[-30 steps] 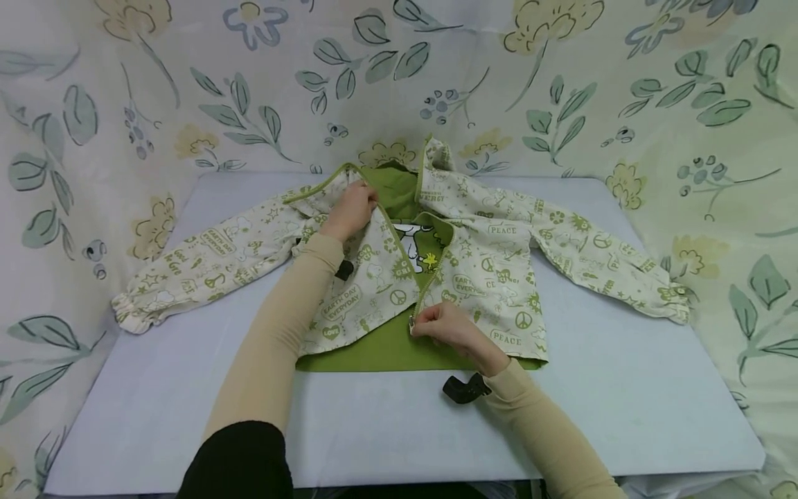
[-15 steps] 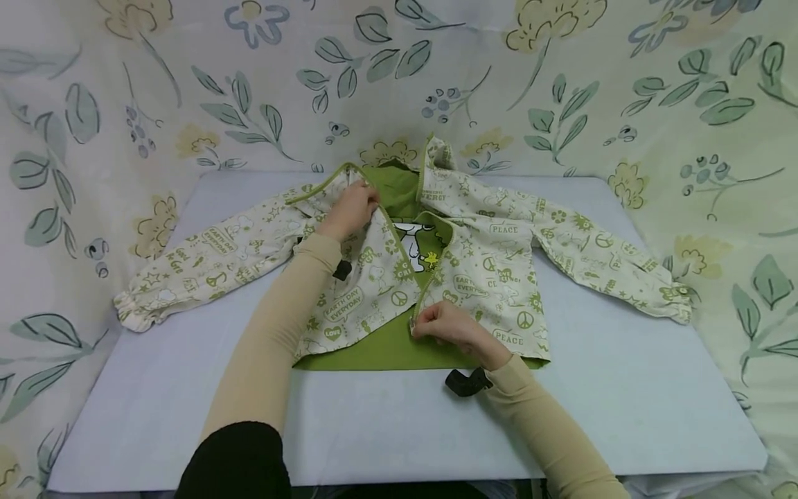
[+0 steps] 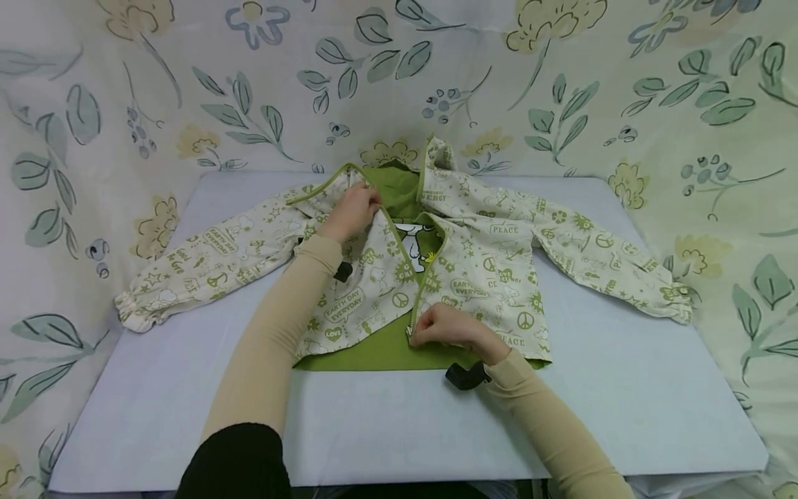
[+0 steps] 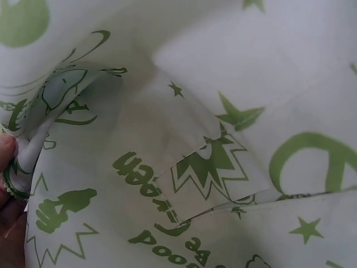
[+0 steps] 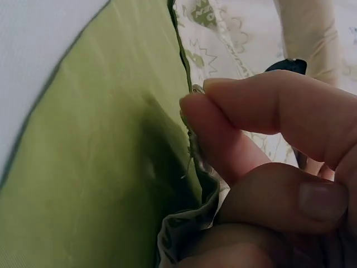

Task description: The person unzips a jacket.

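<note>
A white jacket (image 3: pixel 492 270) with green prints lies front up, its sleeves spread and its green lining (image 3: pixel 374 346) showing between the parted front panels. My left hand (image 3: pixel 352 211) grips the left panel's zip edge below the collar; in the left wrist view only its fingertips (image 4: pixel 6 148) show, with cloth bunched between them. Near the hem, my right hand (image 3: pixel 449 324) pinches the lower end of the right panel's zip edge (image 3: pixel 416 298). The right wrist view has thumb and forefinger (image 5: pixel 245 106) together at that edge, above the lining.
Under the jacket is a table with a white cover (image 3: pixel 386 430). A flower-printed curtain (image 3: pixel 399 83) hangs behind it and on both sides. A black wrist camera (image 3: pixel 466 376) sits below my right wrist.
My right hand has shifted slightly down and left with the zip edge, and the right panel now covers more of the yellow bird print. My left hand stays nearly still.
</note>
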Tool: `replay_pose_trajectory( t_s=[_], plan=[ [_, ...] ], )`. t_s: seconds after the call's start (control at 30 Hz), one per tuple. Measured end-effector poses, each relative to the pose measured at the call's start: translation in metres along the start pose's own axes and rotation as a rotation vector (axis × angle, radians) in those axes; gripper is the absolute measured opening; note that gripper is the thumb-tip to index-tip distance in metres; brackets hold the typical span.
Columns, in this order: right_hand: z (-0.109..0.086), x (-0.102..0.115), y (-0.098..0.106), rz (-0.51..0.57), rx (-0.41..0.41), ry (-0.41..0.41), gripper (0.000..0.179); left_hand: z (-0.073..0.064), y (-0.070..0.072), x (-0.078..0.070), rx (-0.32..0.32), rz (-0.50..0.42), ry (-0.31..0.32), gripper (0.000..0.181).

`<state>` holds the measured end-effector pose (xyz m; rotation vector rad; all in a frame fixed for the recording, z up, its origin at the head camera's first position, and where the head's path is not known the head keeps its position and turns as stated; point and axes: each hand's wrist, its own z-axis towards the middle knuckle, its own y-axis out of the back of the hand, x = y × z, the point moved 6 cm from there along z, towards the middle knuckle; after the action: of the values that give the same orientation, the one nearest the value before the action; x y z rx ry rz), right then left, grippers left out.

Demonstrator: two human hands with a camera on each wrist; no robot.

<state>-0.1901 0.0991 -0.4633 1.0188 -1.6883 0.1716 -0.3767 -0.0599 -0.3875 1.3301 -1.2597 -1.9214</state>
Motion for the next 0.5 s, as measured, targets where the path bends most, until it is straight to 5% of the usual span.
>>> replay_pose_trajectory(
  t_s=[0.5],
  plan=[
    [-0.0013,0.0018,0.0037,0.001,-0.019,-0.011,0.020,-0.0041,-0.0028,-0.0020,-0.027,-0.066,-0.027,0.030]
  ],
)
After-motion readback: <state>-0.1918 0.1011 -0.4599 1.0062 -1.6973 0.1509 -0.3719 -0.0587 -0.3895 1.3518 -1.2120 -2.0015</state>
